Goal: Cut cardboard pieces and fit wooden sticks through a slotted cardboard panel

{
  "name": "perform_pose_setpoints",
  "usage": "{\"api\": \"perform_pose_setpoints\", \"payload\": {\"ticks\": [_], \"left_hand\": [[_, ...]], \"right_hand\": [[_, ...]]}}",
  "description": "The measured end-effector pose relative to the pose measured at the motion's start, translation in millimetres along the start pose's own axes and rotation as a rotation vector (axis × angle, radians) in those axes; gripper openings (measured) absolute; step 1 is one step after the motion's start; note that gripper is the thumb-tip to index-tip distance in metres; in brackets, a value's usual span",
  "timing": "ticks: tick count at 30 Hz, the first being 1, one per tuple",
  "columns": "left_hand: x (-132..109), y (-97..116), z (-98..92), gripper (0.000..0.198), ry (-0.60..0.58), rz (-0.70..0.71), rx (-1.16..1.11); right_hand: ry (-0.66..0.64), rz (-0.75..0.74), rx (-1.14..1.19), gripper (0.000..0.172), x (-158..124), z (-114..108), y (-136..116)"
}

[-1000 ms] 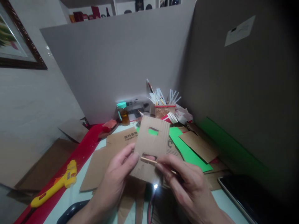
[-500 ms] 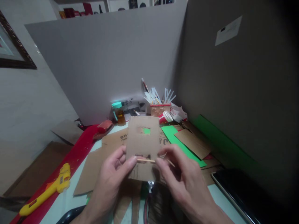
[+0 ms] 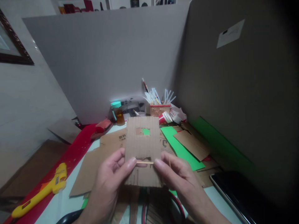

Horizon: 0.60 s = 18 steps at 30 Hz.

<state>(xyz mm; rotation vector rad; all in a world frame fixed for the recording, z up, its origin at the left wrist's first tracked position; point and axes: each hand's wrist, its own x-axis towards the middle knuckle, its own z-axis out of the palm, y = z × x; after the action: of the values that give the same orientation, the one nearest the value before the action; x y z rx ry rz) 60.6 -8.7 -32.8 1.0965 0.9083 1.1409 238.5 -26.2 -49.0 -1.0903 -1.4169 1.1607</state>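
Note:
A rectangular piece of corrugated cardboard (image 3: pixel 143 146) is held up in front of me, with a cut window near its top and a second slot lower down. Across the lower slot lies a thin wooden stick (image 3: pixel 144 162). My left hand (image 3: pixel 114 177) is closed on the cardboard's left edge, its thumb pressing the stick's left end. On the other side, my right hand (image 3: pixel 178 175) grips the right edge, thumb at the stick's right end. A thin sliver, perhaps another stick, shows by the right fingers. Below the cardboard are red-and-black looped handles (image 3: pixel 181 207), probably scissors.
A yellow glue gun (image 3: pixel 44 194) lies at left on red cloth (image 3: pixel 80 144). Cardboard sheets (image 3: pixel 86 171) and green sheets (image 3: pixel 184 152) surround my hands. Behind stand a bottle (image 3: pixel 118 115), a box of white sticks (image 3: pixel 160 109) and a paper cup (image 3: pixel 165 118). A black phone-like device (image 3: pixel 238 196) is at right.
My right fingers have moved in from beside the stick to grip the cardboard's right edge. The cardboard has tilted slightly and its slot shows more plainly. The view has shifted a little.

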Motion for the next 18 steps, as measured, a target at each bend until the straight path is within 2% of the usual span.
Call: {"api": "perform_pose_setpoints", "payload": {"ticks": [6,11,13,18], "left_hand": [[-2.1,4.1,5.2,0.026,-0.007,-0.045,-0.046],[-5.3,5.5,10.7,0.030,0.074,-0.139,-0.157],[-6.1,5.0,12.4,0.032,0.066,-0.137,-0.175],[-6.7,2.8,16.8,0.041,0.049,-0.121,-0.070]], "right_hand": [[-0.028,0.074,0.100,0.044,2.9,-1.0,5.2],[0.008,0.092,0.134,0.047,2.8,1.1,8.8],[0.025,0.105,0.155,0.046,2.4,2.7,12.1],[0.017,0.078,0.185,0.045,2.5,6.8,20.1]]}}
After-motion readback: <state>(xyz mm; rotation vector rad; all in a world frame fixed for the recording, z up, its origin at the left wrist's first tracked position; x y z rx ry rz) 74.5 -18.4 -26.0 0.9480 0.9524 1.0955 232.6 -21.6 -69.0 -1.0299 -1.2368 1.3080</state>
